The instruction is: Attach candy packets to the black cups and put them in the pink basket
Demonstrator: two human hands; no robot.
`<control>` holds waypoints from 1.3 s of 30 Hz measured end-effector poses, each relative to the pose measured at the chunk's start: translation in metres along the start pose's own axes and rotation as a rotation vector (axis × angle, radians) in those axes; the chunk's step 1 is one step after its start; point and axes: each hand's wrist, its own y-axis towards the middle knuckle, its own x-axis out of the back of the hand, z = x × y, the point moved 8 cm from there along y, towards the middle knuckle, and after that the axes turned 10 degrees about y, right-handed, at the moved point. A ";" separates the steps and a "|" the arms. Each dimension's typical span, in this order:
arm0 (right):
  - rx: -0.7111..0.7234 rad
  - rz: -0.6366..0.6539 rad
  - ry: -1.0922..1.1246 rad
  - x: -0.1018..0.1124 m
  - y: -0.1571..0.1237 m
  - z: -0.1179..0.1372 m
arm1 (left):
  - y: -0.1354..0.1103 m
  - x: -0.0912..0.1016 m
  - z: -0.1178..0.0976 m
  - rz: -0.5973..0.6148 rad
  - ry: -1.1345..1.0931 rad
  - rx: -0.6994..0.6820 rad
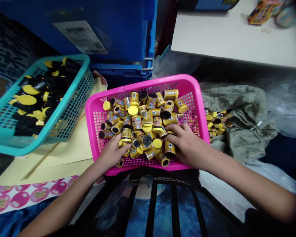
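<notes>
A magenta plastic mesh basket [160, 80] lies in front of me, heaped with small yellow-labelled tubs [136, 122], some with yellow lids and others with dark open ends. My left hand [111, 153] rests at the near left of the pile, its fingers among the tubs. My right hand [186, 141] lies over the near right of the heap, fingers spread and touching several tubs. Neither hand clearly lifts anything, and my fingers hide part of the pile.
A teal mesh basket [86, 62] of black bottles with yellow caps [32, 98] stands at left, on cream paper [51, 164]. A pink sticker sheet [19, 196] lies below. Right: more tubs [218, 123] on a grey-green sack [249, 131]. Behind: blue crates [118, 33], white table [224, 33].
</notes>
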 end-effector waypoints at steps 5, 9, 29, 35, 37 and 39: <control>0.162 -0.222 0.202 0.040 -0.012 0.006 | -0.007 0.031 -0.006 -0.141 0.023 -0.038; 0.218 -0.357 0.114 0.056 -0.010 0.010 | -0.013 0.048 -0.021 -0.146 0.066 -0.159; 0.022 -0.277 0.009 0.055 -0.028 0.007 | -0.025 -0.004 -0.009 0.131 0.821 -0.318; -0.143 0.167 -0.401 -0.013 -0.009 -0.007 | -0.024 -0.010 -0.013 0.203 0.720 -0.376; -0.173 0.162 -0.431 -0.014 -0.001 -0.009 | -0.024 -0.008 -0.013 0.181 0.695 -0.374; -0.152 0.110 -0.446 -0.010 0.002 -0.009 | -0.029 -0.004 -0.014 0.124 0.632 -0.385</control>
